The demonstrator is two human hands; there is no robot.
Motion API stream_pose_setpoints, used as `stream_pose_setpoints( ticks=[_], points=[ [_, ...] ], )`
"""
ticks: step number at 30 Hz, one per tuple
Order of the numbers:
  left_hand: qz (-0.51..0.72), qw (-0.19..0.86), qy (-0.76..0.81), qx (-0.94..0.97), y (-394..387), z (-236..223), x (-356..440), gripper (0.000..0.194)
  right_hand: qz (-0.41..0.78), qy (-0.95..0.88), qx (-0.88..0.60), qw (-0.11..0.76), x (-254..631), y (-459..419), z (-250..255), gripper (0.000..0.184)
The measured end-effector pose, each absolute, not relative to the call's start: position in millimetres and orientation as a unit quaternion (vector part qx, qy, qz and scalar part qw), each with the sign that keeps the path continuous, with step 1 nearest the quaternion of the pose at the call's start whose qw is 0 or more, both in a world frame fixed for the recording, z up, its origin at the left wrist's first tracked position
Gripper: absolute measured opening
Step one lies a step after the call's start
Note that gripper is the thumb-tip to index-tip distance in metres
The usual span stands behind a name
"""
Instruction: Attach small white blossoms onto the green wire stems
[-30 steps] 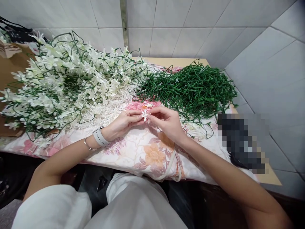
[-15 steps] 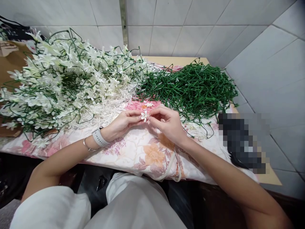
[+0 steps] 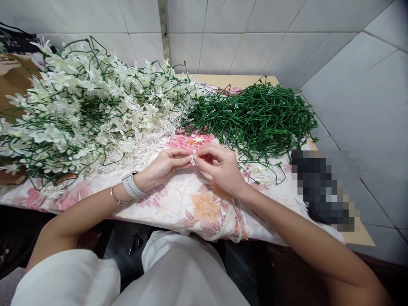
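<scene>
A small white artificial flower (image 3: pixel 193 158) is pinched between the fingertips of both hands over the floral cloth (image 3: pixel 178 204). My left hand (image 3: pixel 162 166), with a white watch and a thin bangle on its wrist, grips the flower from the left. My right hand (image 3: pixel 220 168) pinches it from the right, fingers curled. Behind my left hand lies a big heap of white flowers on green stems (image 3: pixel 86 110). A pile of bare green stems (image 3: pixel 258 117) lies just behind my right hand.
The table (image 3: pixel 242 80) stands in a corner of white tiled walls (image 3: pixel 255 38). A blurred dark object (image 3: pixel 321 187) lies at the right edge of the table. Brown cardboard (image 3: pixel 12 85) sits at far left. My white-clothed lap is below the table's front edge.
The hands stay together on the small flower, fingers shifting slightly. The view has tilted a little, and the piles have not moved.
</scene>
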State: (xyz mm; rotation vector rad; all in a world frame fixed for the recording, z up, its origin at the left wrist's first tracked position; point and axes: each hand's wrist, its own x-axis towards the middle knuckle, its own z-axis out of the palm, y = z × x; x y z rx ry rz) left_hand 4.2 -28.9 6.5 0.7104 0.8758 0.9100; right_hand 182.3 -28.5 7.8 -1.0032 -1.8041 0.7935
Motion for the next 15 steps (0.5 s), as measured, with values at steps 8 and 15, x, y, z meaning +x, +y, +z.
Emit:
stream_pose_setpoints(
  ticks=[8, 15],
  points=[
    [0.431, 0.72, 0.401, 0.367, -31.2, 12.9, 5.8, 0.032, 0.45, -0.647, -0.408, 0.461, 181.4, -27.3, 4.4, 0.01],
    [0.343, 0.741, 0.411, 0.406, -36.8, 13.7, 2.8, 0.027, 0.086, -0.828, -0.322, 0.451, 186.3, -29.7, 2.5, 0.014]
  ],
)
